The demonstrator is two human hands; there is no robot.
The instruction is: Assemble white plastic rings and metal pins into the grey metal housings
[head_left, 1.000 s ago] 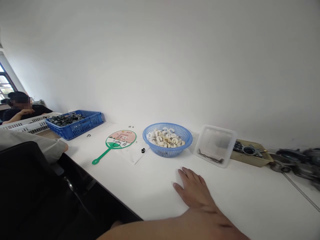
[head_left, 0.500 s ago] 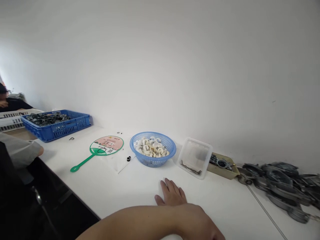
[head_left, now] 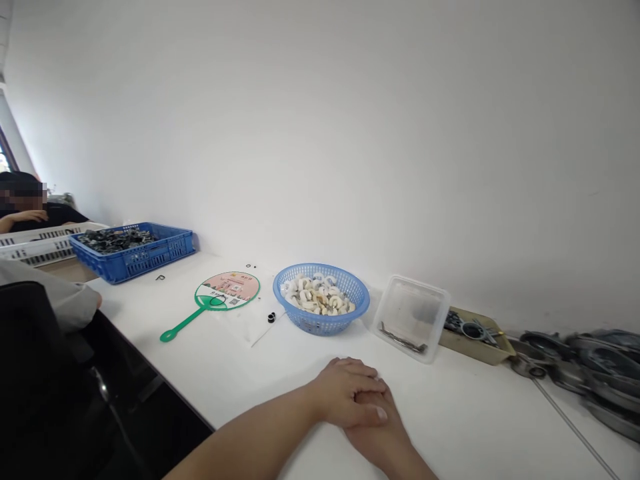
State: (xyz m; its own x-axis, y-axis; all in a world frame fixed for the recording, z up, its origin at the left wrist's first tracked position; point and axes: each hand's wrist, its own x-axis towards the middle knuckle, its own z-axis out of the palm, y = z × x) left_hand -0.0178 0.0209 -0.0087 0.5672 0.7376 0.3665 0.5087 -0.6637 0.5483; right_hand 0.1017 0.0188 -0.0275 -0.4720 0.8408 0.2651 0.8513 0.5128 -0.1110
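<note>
My left hand rests across the back of my right hand on the white table. The fingers of my left hand lie over the right one, with the thumb stretched along it, and no object shows in it. Most of my right hand's fingers are hidden beneath the left. Just beyond both hands stands a blue plastic basket with many white curved pieces. To its right is a clear plastic box with thin metal rods in it.
Left of the basket lie a green-handled hand fan and a small black ring part. A blue crate of dark parts stands farther left, near a seated person. A yellowish tray and metal ring-shaped parts are at right.
My left hand has drawn back from the lower right and now lies on top of my right hand. The view has turned slightly left, so the table's things appear farther right.
</note>
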